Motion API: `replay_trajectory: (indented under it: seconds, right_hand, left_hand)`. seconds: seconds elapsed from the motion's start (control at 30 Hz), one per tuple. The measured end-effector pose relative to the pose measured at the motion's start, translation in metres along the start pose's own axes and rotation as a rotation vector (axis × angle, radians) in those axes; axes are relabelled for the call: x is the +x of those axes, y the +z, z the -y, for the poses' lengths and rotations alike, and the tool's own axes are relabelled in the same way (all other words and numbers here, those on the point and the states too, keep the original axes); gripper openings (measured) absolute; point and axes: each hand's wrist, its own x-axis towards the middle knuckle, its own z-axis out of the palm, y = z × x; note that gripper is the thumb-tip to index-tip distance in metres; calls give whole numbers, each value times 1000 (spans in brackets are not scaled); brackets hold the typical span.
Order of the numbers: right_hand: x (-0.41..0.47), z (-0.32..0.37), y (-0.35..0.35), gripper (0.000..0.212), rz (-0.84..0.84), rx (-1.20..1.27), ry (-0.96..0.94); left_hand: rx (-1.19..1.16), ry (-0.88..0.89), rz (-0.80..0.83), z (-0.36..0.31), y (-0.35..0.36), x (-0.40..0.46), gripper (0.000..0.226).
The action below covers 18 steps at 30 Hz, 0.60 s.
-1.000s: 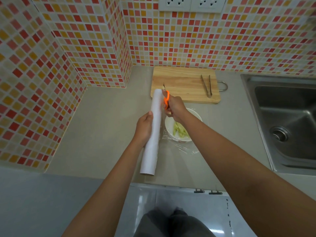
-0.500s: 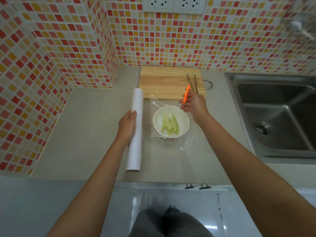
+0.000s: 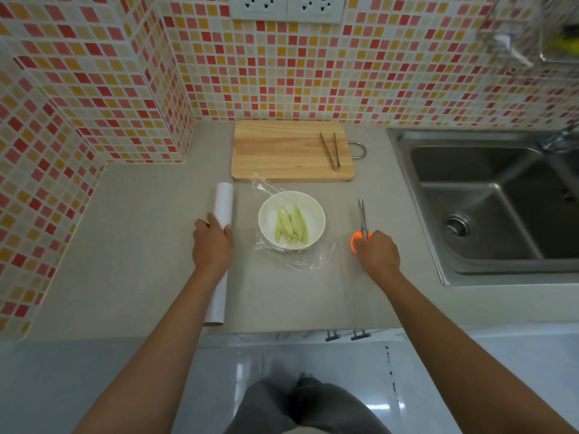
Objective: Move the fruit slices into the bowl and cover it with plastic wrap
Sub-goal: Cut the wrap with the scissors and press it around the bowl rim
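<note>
A white bowl [image 3: 292, 219] holding several pale green fruit slices [image 3: 291, 226] sits mid-counter, with clear plastic wrap [image 3: 308, 260] bunched around its base. Left of the bowl lies a long white roll of plastic wrap [image 3: 223, 205]; my left hand [image 3: 213, 244] grips its middle. Right of the bowl, orange-handled scissors [image 3: 362, 223] lie on the counter, blades pointing away from me. My right hand [image 3: 377, 253] rests on their handles, fingers curled over them.
A wooden cutting board [image 3: 282, 151] with metal tongs [image 3: 330, 150] lies behind the bowl against the tiled wall. A steel sink [image 3: 488, 202] fills the right side. The tiled corner [image 3: 147, 126] juts out at the left. The counter's front edge [image 3: 282, 335] is near me.
My right hand carried the scissors from above the roll across to the right of the bowl and down onto the counter. My left hand lowered the roll to the bowl's left.
</note>
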Motion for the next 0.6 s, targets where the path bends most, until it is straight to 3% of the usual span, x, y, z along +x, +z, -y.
replay_trajectory:
  seconds: [0.23, 0.6]
  right_hand:
    - [0, 3, 4, 30, 40, -125, -8]
    - [2, -1, 9, 34, -5, -237, -76]
  left_hand:
    - [67, -21, -37, -2, 8, -5, 54]
    - [212, 6, -67, 1, 11, -3, 56]
